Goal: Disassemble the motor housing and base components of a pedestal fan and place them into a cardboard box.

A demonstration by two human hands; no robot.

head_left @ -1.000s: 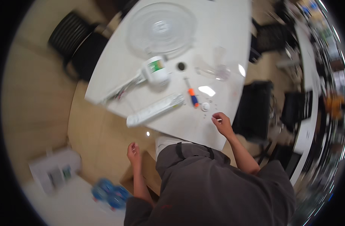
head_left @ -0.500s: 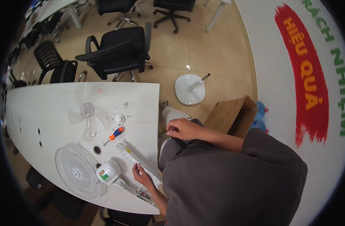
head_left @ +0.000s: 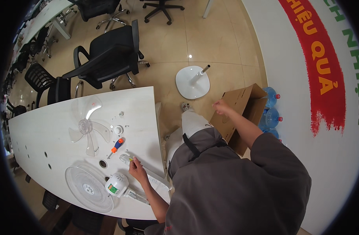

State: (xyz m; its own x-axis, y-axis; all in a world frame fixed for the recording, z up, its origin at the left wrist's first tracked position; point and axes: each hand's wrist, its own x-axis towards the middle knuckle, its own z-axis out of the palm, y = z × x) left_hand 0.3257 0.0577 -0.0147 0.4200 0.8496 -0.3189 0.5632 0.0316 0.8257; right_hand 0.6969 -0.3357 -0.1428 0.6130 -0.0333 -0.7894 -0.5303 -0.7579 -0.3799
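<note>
My left hand (head_left: 137,170) is over the table, its fingers drawn together at the upper end of a long white plastic part (head_left: 158,181). Whether it grips that part or something small cannot be made out. My right hand (head_left: 221,107) is raised away from the table beside the cardboard box, fingers curled; anything inside is too small to tell. Close to my left hand lie an orange-and-blue screwdriver (head_left: 117,146) and a white fan motor head (head_left: 118,184). A clear fan blade (head_left: 85,126), a round white cap (head_left: 118,129) and several small parts lie farther off.
A white fan grille (head_left: 88,189) rests on the white table (head_left: 138,111). On the floor stand a white fan base (head_left: 187,88) with a short pole, an open cardboard box (head_left: 239,102) and several blue water bottles (head_left: 272,117). Black office chairs (head_left: 110,51) stand beyond the table.
My right hand has swung from my lap out to the right, toward the box. My left hand has moved up along the white part to its far end. The view has shifted slightly.
</note>
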